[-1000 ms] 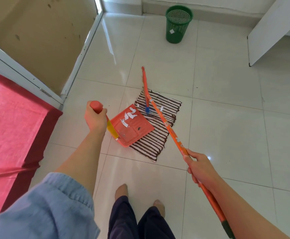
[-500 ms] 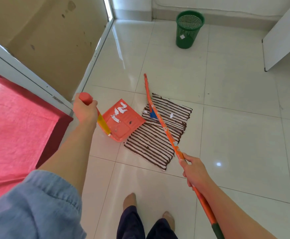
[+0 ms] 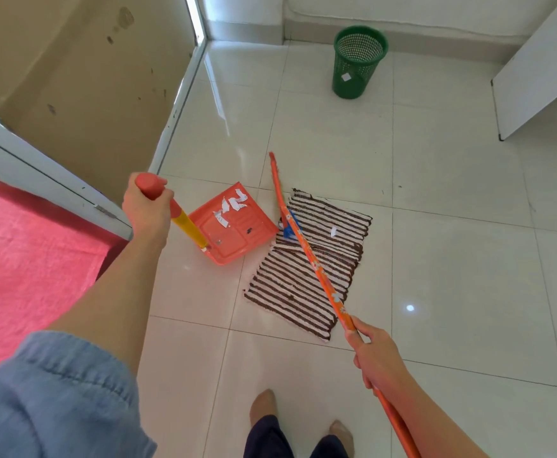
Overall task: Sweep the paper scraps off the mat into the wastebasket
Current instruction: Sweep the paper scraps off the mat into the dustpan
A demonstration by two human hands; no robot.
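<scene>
A brown-and-white striped mat (image 3: 300, 282) lies on the tiled floor with one white paper scrap (image 3: 333, 231) on its far part. My left hand (image 3: 146, 206) grips the red-and-yellow handle of an orange dustpan (image 3: 237, 231), which is just left of the mat and holds several white scraps (image 3: 234, 206). My right hand (image 3: 378, 357) grips the long orange broom stick (image 3: 317, 269); its blue-and-orange head (image 3: 288, 226) rests at the mat's far left edge. The green mesh wastebasket (image 3: 358, 62) stands far ahead by the wall.
A door frame and tan wall (image 3: 82, 94) are at the left, with red cloth (image 3: 22, 259) below it. A white panel (image 3: 541, 71) leans at the right. My bare feet (image 3: 264, 406) stand on the tiles near the bottom.
The dustpan has come off the mat to the left, carrying its scraps. The broom head stays at the mat's far edge. My view has shifted, so the wastebasket appears further right.
</scene>
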